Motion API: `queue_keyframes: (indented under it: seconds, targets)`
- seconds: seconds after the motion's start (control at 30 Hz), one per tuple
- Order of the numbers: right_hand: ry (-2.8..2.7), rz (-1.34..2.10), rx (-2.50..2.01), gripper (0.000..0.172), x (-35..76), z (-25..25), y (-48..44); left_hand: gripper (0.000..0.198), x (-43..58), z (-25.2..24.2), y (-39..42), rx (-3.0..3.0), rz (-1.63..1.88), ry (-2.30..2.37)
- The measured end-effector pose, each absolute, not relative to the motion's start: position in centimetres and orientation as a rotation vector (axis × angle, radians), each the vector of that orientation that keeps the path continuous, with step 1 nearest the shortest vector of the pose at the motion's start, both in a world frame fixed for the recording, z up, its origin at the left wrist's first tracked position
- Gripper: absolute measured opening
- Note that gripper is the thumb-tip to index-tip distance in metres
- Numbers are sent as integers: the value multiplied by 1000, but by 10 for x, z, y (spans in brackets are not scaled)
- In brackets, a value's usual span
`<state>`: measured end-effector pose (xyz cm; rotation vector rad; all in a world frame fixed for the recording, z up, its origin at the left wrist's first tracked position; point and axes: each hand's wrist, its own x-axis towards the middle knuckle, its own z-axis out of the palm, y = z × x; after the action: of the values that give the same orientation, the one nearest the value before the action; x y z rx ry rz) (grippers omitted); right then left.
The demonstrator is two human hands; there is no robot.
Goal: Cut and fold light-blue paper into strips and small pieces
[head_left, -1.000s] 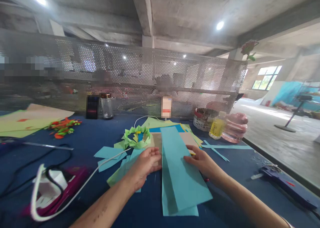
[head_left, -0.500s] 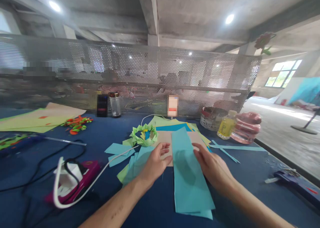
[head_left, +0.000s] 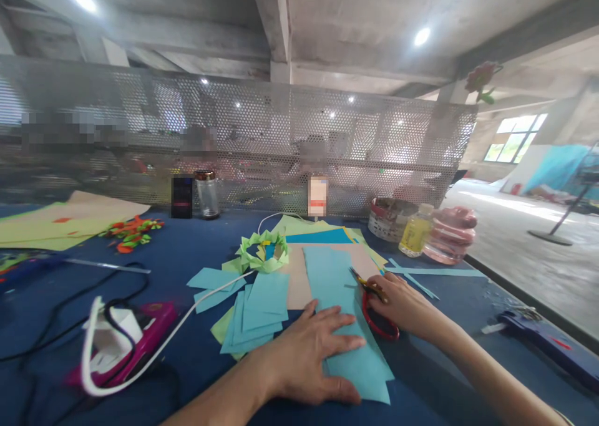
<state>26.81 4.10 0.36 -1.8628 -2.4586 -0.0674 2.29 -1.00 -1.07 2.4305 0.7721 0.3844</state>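
Long light-blue paper sheets (head_left: 330, 273) lie on the dark blue table in front of me, their far end over a beige sheet (head_left: 298, 282). My left hand (head_left: 321, 345) rests flat on the blue paper with its fingers spread. Just right of the paper, my right hand (head_left: 397, 298) has its fingers closed on red-handled scissors (head_left: 381, 323), whose blades point up and left over the paper's edge. Left of the beige sheet lies a pile of cut light-blue pieces (head_left: 262, 310). A folded green paper ring (head_left: 264, 251) sits behind that pile.
A magenta power strip (head_left: 154, 332) with a white cable is at left. Blue paper strips (head_left: 435, 271), a yellow bottle (head_left: 415, 231), a pink bottle (head_left: 452, 236) and a glue gun (head_left: 538, 332) are at right. A phone (head_left: 317, 196) stands against the perforated screen (head_left: 262, 145).
My left hand has come down flat onto the blue paper. My right hand has left the paper's edge and taken hold of the scissors. The view has shifted slightly.
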Motion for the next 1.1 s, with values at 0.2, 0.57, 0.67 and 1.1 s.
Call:
queue_keyframes:
  seconds: [0.2, 0.57, 0.67, 1.1]
  targets:
    - [-2235, -430, -2066, 34, 274, 14, 39, 58, 24, -9, -9, 2394, 413, 707]
    - [-2432, 87, -1668, 56, 226, 3, 22, 20, -25, 18, 23, 2169, 551, 2004]
    - [-2401, 155, -1730, 58, 227, 6, 23, 21, -39, 15, 26, 2130, 446, 2158]
    - [-2235, 380, -1706, 64, 233, -5, 35, 14, -34, 10, 28, 2118, 520, 2115]
